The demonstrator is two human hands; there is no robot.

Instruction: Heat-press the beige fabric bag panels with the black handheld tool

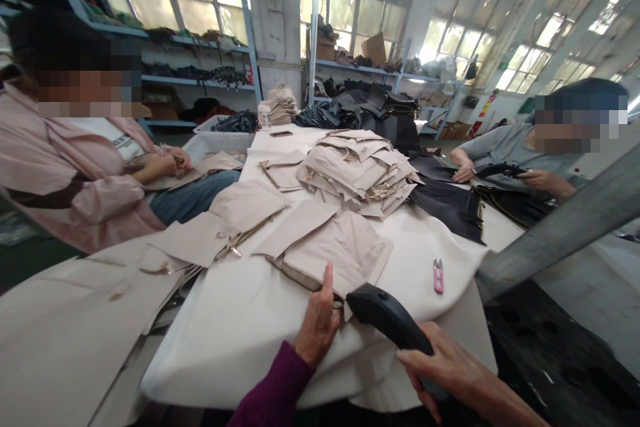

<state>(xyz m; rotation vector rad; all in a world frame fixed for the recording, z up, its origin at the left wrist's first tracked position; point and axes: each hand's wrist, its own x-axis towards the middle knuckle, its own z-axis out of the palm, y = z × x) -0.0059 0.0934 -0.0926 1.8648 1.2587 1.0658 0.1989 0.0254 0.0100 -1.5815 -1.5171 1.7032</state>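
Observation:
A beige fabric piece [345, 247] with a zipper edge lies on the white-covered table [240, 320]. My left hand [320, 317] rests at its near corner, index finger stretched out on the cloth, the other fingers bent near the edge; whether they pinch it is unclear. My right hand [445, 360] is wrapped round the handle of a black handheld tool [387, 313], whose head is at the same corner, just right of my left hand. Behind the piece rises a stack of similar beige pieces [350, 167] with small metal parts.
Pink thread snips [439, 277] lie at right. More beige pieces [185, 240] spread at left. Black zippered pieces [447, 203] lie at back right, near a person holding a black tool [503, 170]. Another person sits at left. A metal bar [565, 220] crosses the right side.

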